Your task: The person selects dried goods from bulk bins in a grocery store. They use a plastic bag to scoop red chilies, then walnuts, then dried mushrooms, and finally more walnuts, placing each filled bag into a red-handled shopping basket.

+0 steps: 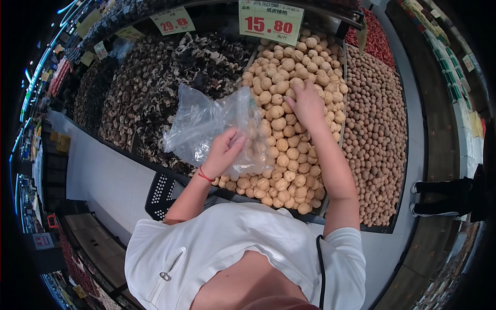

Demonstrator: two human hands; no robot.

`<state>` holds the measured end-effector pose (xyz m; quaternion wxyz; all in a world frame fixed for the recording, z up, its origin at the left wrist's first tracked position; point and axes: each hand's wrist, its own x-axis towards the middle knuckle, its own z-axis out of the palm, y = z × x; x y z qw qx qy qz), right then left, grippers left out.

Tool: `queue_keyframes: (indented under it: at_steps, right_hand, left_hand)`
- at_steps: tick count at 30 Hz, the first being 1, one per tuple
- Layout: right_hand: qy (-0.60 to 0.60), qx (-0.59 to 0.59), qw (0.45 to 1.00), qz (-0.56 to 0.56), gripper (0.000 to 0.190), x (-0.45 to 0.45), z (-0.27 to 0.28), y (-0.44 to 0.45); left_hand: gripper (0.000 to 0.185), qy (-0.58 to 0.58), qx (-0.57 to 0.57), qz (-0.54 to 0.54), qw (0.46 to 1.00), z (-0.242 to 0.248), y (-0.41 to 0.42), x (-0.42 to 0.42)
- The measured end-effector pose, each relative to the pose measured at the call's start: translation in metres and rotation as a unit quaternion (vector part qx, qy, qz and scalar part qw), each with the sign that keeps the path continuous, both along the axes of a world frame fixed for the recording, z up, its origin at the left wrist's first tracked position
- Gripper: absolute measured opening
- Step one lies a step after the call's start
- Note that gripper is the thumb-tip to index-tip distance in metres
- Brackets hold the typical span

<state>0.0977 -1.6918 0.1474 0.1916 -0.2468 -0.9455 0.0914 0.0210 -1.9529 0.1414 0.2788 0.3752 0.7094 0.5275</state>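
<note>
A heap of pale walnuts (285,145) in their shells fills the bin in front of me. My left hand (226,149) grips a clear plastic bag (201,124), which spreads over the walnuts and the dried black fungus beside them. The bag looks slack and crumpled; walnuts show through its right part. Farther up the heap, my right hand (309,102) lies palm down on the walnuts with thumb and fingers bent. Its fingertips are among the nuts, and whether they hold one is hidden.
Dried black fungus (205,64) and dried mushrooms (130,83) fill bins on the left. Small round brown dried goods (374,135) lie to the right, below red dried chillies (374,37). Price signs (270,23) hang above. A person's legs (441,199) are at far right.
</note>
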Motion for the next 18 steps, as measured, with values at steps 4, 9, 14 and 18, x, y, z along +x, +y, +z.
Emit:
queue_keyframes:
  at_steps: [4,9,14,18]
  right_hand:
    - [0.017,-0.045,0.999,0.004,0.031,-0.001,0.002,0.003]
    - [0.064,-0.079,0.994,0.044,0.035,0.003,-0.001,0.012]
    - [0.051,-0.091,0.993,0.047,0.041,0.000,-0.006,0.012]
    - [0.043,-0.082,0.995,0.046,0.040,0.000,-0.005,0.012]
  left_hand:
    - [0.015,-0.003,0.025,0.026,0.999,0.003,0.001,0.006]
    - [0.013,0.004,0.066,0.050,0.997,0.011,0.001,0.011]
    - [0.013,0.015,0.076,0.058,0.995,0.011,0.001,0.011]
    - [0.013,0.023,0.074,0.057,0.995,0.011,0.001,0.011]
